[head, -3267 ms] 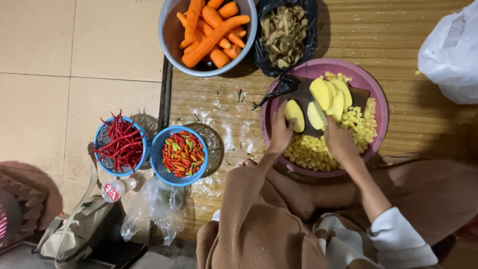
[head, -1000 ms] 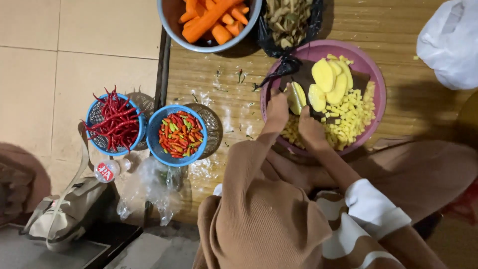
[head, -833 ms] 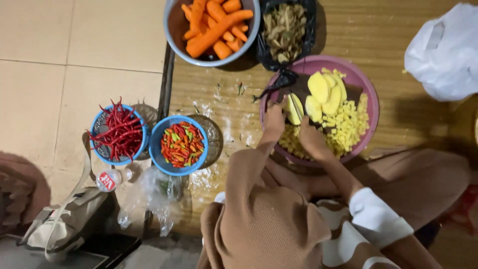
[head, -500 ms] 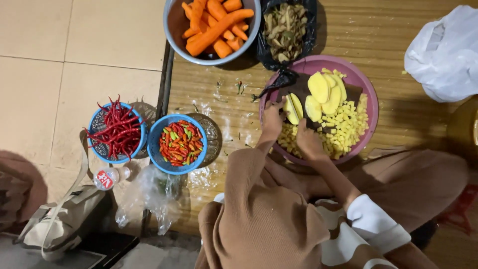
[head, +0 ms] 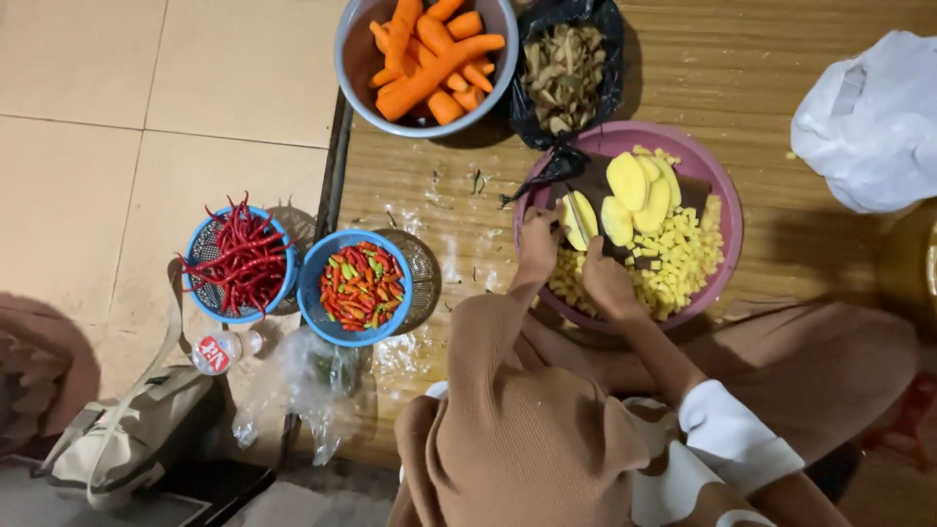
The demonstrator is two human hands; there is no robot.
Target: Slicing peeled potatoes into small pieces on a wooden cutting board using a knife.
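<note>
1. Head view against the frame half a second back: the two hands have hardly moved at the near rim of the pink bowl (head: 727,210), and the potato half is in the same spot; only the framing has shifted a little.
2. Nearest, the left hand (head: 539,244) reaches forward from a tan sleeve, its fingers closed on a knife (head: 576,217) whose blade sits against the potato half (head: 582,217).
3. Just beside it, the right hand (head: 607,283) lies curled over the bowl's near side, fingertips at the potato half; whether it grips or only steadies, I cannot tell.
4. That potato half is peeled, pale yellow, lying on a dark cutting board (head: 695,190) inside the bowl, with three more peeled pieces (head: 639,190) beyond it and a heap of small yellow cubes (head: 678,259) to its right.
5. Farther off on the woven mat stand a grey bowl of carrots (head: 429,59) and a black bag of peelings (head: 564,63).
</note>
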